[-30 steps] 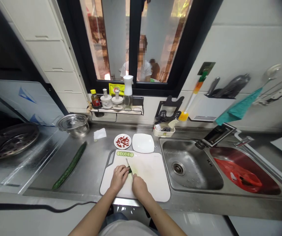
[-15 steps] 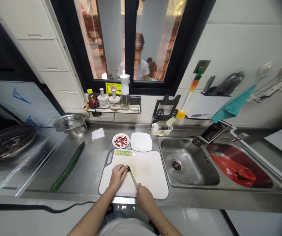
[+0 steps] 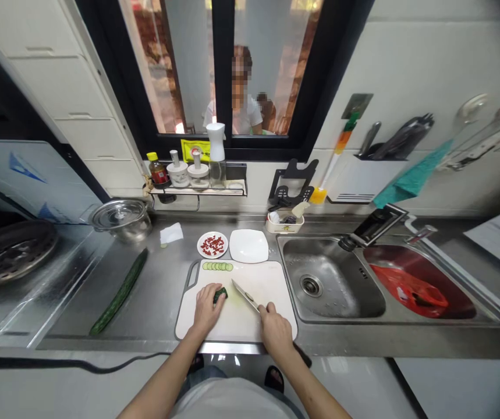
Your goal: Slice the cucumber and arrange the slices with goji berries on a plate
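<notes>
Knife [image 3: 238,287] and right hand [image 3: 277,333] had shifted toward the right edge of the cutting board [image 3: 244,327] since half a second before; the blade, then against the cucumber stub [image 3: 221,295], now stood apart from it. Step in hand, by my reading: slicing, in a gap between cuts. A row of cucumber slices [image 3: 217,266] lay along the far edge, beside the far left corner. Something small and green showed on the blade, probably a slice stuck there; too small to be sure. Another cut would call for freeing it, then squaring the blade to the stub's exposed right end, fingertips tucked back.

Pose: left hand [image 3: 207,306] grasped the stub left of the board's centre, fingers bent over it, forearm crossing the near edge. Right hand was wrapped around the knife handle, knuckles up, near the right near corner; blade slanted toward the far edge, tip leftward.
</notes>
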A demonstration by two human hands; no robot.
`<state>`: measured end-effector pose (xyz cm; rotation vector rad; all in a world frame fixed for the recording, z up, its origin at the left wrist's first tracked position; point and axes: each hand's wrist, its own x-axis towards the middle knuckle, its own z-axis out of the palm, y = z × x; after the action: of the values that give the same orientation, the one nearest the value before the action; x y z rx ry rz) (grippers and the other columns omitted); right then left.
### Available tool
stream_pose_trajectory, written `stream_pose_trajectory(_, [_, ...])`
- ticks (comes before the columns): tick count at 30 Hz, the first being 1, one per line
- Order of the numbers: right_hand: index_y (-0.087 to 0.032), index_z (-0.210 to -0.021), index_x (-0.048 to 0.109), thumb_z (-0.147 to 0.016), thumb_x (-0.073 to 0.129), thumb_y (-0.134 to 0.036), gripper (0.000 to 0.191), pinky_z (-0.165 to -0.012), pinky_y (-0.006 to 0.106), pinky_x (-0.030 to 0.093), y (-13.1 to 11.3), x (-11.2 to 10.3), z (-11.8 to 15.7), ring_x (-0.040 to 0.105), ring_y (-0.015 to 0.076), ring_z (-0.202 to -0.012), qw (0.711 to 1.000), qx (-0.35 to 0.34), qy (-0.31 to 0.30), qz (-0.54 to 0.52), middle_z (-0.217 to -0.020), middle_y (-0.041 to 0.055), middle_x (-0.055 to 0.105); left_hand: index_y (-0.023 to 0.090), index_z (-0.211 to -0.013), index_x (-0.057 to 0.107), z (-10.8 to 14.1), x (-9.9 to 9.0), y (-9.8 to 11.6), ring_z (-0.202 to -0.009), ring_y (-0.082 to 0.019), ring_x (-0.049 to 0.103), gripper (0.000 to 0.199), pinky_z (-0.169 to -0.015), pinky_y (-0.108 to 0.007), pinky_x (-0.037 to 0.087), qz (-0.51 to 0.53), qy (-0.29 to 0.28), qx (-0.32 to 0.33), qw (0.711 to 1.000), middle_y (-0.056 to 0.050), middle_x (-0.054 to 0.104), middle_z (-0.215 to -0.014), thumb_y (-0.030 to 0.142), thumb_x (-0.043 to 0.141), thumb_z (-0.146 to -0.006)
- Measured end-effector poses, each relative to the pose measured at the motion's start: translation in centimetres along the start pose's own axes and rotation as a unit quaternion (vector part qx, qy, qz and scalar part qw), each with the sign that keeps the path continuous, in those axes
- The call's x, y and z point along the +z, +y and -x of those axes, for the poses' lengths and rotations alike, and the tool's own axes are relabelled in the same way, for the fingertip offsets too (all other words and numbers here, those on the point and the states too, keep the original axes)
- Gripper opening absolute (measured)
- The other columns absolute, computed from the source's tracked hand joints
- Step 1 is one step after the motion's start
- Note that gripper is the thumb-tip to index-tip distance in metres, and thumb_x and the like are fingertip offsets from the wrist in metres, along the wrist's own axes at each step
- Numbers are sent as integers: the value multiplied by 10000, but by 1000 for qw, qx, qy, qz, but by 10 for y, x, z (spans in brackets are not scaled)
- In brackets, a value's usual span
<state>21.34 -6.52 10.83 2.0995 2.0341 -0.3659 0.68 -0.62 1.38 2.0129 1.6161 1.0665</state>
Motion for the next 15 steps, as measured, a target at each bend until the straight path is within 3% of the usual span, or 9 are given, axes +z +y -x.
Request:
stream_pose_trajectory(4, [-276, -1228, 545, -893, 416, -129, 389, -693, 287, 344, 11, -2, -6, 578, 177, -829, 993, -20, 101, 52, -1081, 95, 565, 194, -1142, 558, -17, -7, 10, -1071, -223, 547, 326, -939, -406, 427, 23, 52, -63, 996, -92, 606, -1128, 373, 444, -894])
stream_pose_trajectory(6, [-283, -1254, 535, -880, 451, -132, 412, -710, 299, 333, 15, 0, -8, 548, 177, -831, 986, -43, 149, 67, -1112, 99, 560, 200, -1141, 570, -31, -13, 20, -1072, -213, 548, 326, -943, -384, 428, 43, 30, -67, 996, -84, 614, -1128, 375, 439, -898])
stream_pose_trajectory(12, [-287, -1219, 569, -882, 476, -152, 374, -716, 304, 293, 21, 10, -11, 482, 169, -804, 965, -96, 234, 68, -1096, 88, 576, 237, -1086, 648, -60, -26, 59, -1065, -219, 545, 331, -948, -353, 401, 36, -183, 28, 982, -55, 644, -1098, 429, 561, -831])
stream_pose_trajectory(15, [-290, -1225, 566, -870, 494, -144, 391, -728, 308, 285, 22, 15, -11, 464, 171, -809, 958, -112, 257, 64, -1122, 93, 566, 250, -1020, 680, -63, -25, 70, -1000, -201, 564, 273, -914, -324, 400, 35, -245, 49, 968, -34, 663, -1037, 408, 565, -829])
